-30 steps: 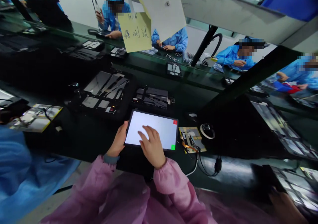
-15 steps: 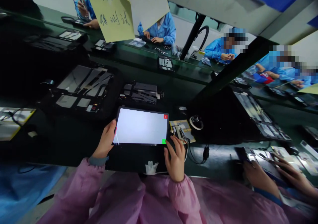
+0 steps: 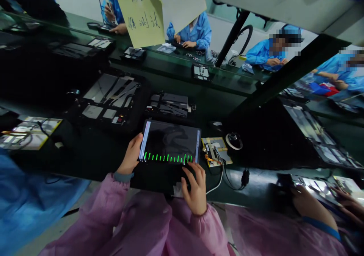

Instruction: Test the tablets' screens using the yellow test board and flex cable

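A tablet (image 3: pixel 170 140) is tilted up before me, its screen dark with a row of green bars along the bottom and pale strips at both sides. My left hand (image 3: pixel 131 153) grips its left edge, the thumb at the front and the other fingers hidden behind. By the tablet's lower right edge is my right hand (image 3: pixel 196 184), fingers spread and holding nothing, with fingertips close to the screen's lower border. Right of the tablet lies an opened flat device with a yellow border (image 3: pixel 217 152), wires attached.
Opened tablet bodies (image 3: pixel 110 97) and smaller parts (image 3: pixel 170 104) lie beyond the tablet. A roll of tape (image 3: pixel 234 141) and a black cable (image 3: pixel 245 178) sit to the right. A co-worker's hands (image 3: pixel 313 208) work at far right. Yellow paper notes (image 3: pixel 140 19) hang overhead.
The screen has gone from plain white with red and green corner squares to dark with green bars. My right hand has shifted left along the lower edge. The whole view has swung slightly left.
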